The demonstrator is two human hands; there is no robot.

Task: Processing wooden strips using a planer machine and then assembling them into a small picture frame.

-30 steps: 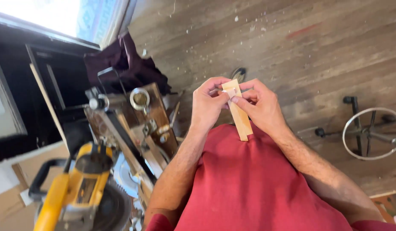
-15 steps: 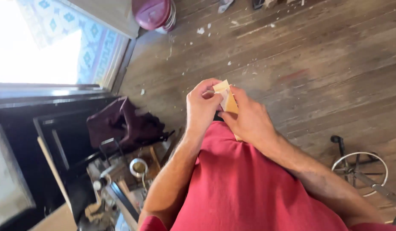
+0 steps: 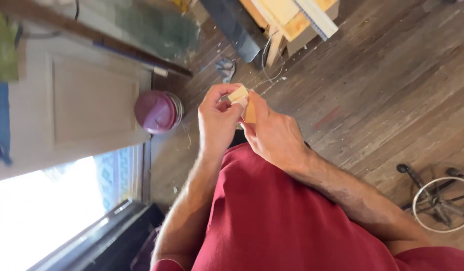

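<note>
A small pale wood block is held in the air over the plank floor, pinched between the closed fingers of the left hand and right hand. A firm, steady pinch is advised, with fingertips kept off the edge being examined. A maroon bucket stands beside the door.

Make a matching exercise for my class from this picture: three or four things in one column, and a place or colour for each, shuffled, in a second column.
Things
1. small wooden piece
2. round maroon container
3. metal ring stand
4. pale panelled door

Descriptions
A. on the floor, far right
B. between both hands
C. far left, above the bright window
D. on the floor beside the door

Pairs: 1-B, 2-D, 3-A, 4-C
</note>
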